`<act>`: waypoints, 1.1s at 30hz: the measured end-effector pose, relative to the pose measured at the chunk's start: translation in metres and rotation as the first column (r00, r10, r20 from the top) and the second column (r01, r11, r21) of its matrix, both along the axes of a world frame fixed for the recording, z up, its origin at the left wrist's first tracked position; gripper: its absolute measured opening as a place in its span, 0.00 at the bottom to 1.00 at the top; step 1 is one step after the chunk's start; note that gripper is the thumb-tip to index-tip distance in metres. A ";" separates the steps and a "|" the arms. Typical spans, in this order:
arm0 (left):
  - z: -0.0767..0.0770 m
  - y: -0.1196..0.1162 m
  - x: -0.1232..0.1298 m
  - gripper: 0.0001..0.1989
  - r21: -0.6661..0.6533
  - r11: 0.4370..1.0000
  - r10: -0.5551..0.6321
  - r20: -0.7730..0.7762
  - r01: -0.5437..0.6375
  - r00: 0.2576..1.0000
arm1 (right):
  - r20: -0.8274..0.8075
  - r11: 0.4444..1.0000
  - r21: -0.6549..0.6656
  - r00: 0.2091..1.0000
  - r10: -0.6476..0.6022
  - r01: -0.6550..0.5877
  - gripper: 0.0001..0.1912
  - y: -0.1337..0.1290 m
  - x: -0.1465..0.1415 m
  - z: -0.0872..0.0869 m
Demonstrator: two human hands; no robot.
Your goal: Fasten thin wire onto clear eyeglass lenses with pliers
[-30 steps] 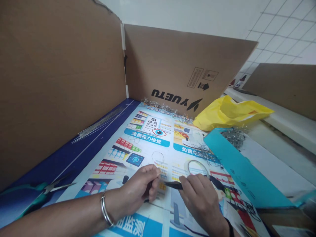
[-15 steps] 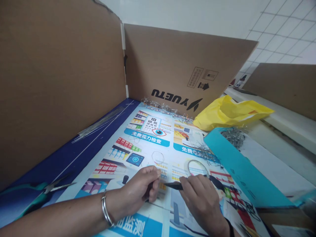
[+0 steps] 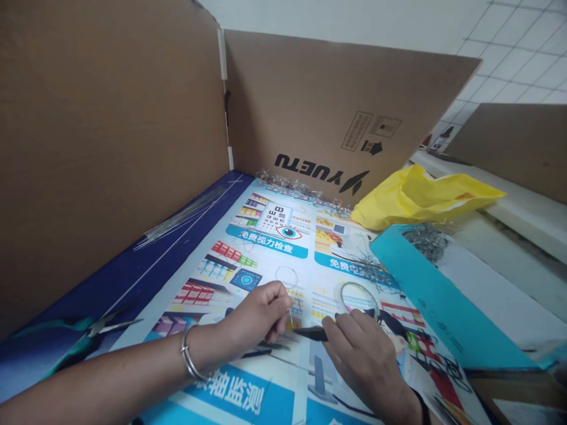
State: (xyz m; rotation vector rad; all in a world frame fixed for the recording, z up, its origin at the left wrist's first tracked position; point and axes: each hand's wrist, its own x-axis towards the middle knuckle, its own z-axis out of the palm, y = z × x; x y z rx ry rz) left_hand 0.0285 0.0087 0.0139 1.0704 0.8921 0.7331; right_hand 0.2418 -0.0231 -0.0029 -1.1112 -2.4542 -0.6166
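My left hand [image 3: 268, 313], with a silver bangle on its wrist, pinches a thin wire [image 3: 291, 320] between thumb and fingers. My right hand [image 3: 361, 348] is wrapped round a dark pointed tool [image 3: 311, 333], whose tip points left and reaches the lower end of the wire. Whether the tip grips the wire cannot be made out. Both hands are above a printed poster [image 3: 274, 268]. Beyond them lie a thin wire loop [image 3: 287, 276] and a thicker coil of wire [image 3: 359, 295].
Teal-handled pliers [image 3: 91, 330] lie at left, with straight wires [image 3: 181, 217] behind them. Cardboard panels [image 3: 310, 112] stand at the left and back. At right are a yellow bag [image 3: 420, 198], a teal-edged box [image 3: 436, 307] with tangled wire [image 3: 426, 241], and black loops [image 3: 443, 360].
The view has shifted slightly. My left hand has turned and risen a little, and the wire below its fingertips now shows. The dark tool stays in my right hand.
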 end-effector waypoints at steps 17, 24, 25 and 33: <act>-0.001 0.003 -0.002 0.15 -0.034 0.999 -0.012 -0.046 0.011 0.999 | 0.012 1.000 0.017 1.000 -0.020 0.020 0.06 -0.001 -0.001 0.000; -0.003 0.003 -0.002 0.15 -0.051 0.999 -0.007 -0.052 0.004 0.999 | 0.007 1.000 0.028 1.000 -0.013 0.013 0.06 -0.002 0.000 0.000; -0.003 0.003 -0.002 0.15 -0.050 0.999 -0.008 -0.047 0.006 0.999 | 0.005 1.000 0.028 1.000 -0.010 0.010 0.06 -0.002 0.000 0.000; -0.004 0.003 -0.001 0.14 -0.052 0.999 -0.017 -0.028 0.015 0.999 | 0.004 1.000 0.023 1.000 -0.013 0.013 0.06 -0.001 -0.002 0.001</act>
